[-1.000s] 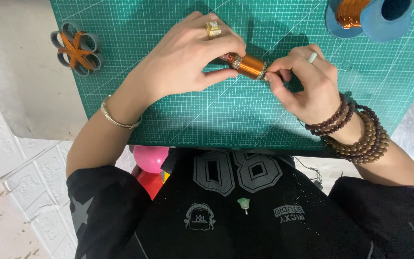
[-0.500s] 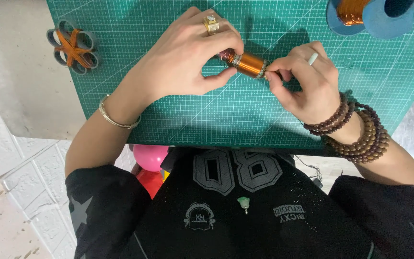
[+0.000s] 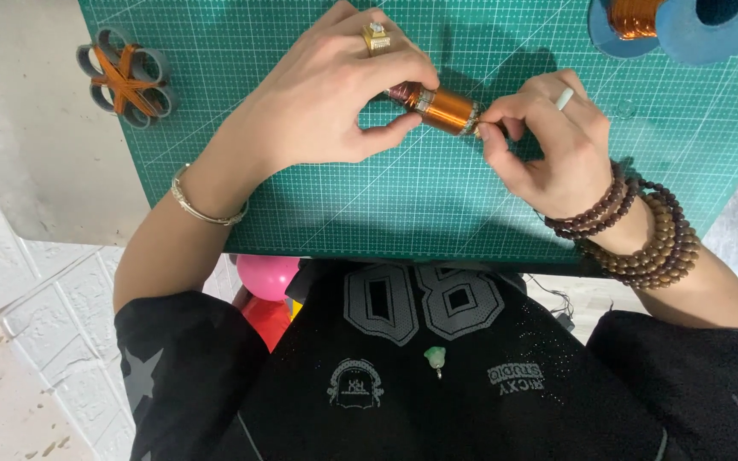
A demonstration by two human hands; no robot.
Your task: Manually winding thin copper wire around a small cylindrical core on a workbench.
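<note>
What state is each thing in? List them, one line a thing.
Copper coil: wound, held off the mat between both hands.
Left hand: closed on the coil's dark end.
Right hand: fingertips pinching the coil's other end.
Cutting mat: flat on the table.
Flower-shaped winding form: wrapped with orange wire, lying at the mat's edge.
Blue spool: partly out of frame, copper wire on it.
</note>
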